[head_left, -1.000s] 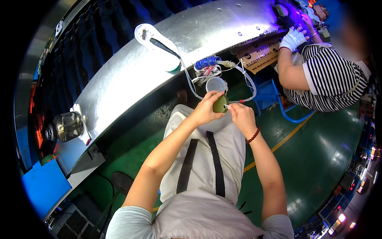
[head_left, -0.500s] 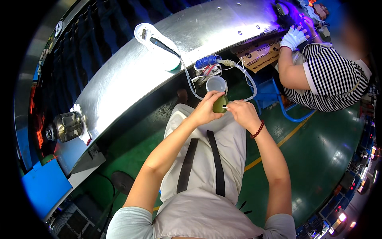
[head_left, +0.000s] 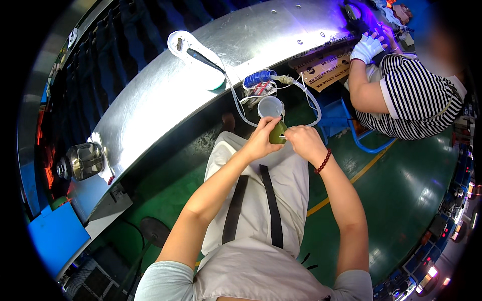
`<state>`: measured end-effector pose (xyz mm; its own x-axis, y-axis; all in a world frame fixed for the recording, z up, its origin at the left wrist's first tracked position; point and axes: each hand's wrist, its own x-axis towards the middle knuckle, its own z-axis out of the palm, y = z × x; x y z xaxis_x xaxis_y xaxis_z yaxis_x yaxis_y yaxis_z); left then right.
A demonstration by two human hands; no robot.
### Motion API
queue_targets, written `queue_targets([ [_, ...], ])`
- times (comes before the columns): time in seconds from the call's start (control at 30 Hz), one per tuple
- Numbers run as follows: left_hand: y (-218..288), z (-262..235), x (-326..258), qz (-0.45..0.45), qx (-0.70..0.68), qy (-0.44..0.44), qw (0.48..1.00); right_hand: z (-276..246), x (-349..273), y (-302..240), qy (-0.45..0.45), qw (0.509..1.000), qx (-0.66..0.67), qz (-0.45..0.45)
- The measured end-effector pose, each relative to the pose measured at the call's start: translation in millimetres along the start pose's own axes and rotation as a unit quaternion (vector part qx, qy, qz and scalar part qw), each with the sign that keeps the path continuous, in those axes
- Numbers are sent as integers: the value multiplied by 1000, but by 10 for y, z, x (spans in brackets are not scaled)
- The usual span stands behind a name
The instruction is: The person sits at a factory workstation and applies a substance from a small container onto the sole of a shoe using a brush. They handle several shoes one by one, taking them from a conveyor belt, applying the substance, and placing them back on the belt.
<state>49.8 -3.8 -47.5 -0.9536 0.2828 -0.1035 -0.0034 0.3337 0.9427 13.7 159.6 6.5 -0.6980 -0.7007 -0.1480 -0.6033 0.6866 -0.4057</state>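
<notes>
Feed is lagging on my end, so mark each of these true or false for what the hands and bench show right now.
1. The left hand holds a small olive-green piece. True.
2. The right hand rests on the metal bench. False: it is up at the green piece.
3. A clear cup sits just beyond the hands. True.
4. The co-worker's gloved hand touches the green piece. False: it is far off at the bench's other end.

Bright overhead light; glare on metal bench; violet glow top right; fisheye-bent, dark rim.
</notes>
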Motion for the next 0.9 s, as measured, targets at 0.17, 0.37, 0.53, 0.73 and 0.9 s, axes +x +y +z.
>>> queue_targets([
  [0.17, -27, 2, -48, 9, -13, -2, 1000, -45, -3, 33, -22, 999, 35, -22],
  [0.37, -55, 42, -61, -64, -123, 5, 990, 24, -75, -57, 104, 982, 138, 77],
  [0.53, -161, 71, -55, -92, -242, -22, 966, 52, -83, -133, 139, 983, 88, 79],
  [0.73, -82, 81, -44, -64, -229, -9, 971, 60, -92, -42, 113, 986, 111, 47],
  [0.9, -54, 36, -11, -19, -134, 4, 991, 6, -17, 22, 49, 990, 133, 19],
])
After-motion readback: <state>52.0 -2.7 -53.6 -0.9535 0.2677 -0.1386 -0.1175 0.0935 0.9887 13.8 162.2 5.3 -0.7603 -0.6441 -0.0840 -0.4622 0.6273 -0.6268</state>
